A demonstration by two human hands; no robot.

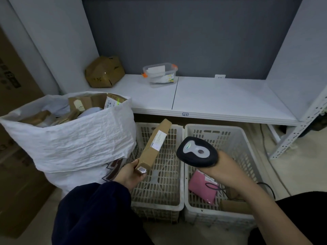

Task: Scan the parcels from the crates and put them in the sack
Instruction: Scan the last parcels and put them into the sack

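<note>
Left hand [131,174] gripped the near end of a long brown parcel [155,145] above the left crate [162,188], with the thumb along one side and the fingers curled beneath. The parcel slanted upward and away over that crate, its white label facing up. Right hand [224,167] was wrapped round the handle of a black scanner [197,152], to the right of the left crate and above the right crate [230,138]. Its fingers were hidden under the handle. The scanner head sat near the parcel without touching it.

A pink parcel [201,189] lay in the right crate. The white sack [70,138] stood directly left of the left crate, its mouth open and brown parcels inside. Behind the left crate, a white shelf [221,96] carried a clear plastic box [160,75] and a crumpled brown carton [104,71].
</note>
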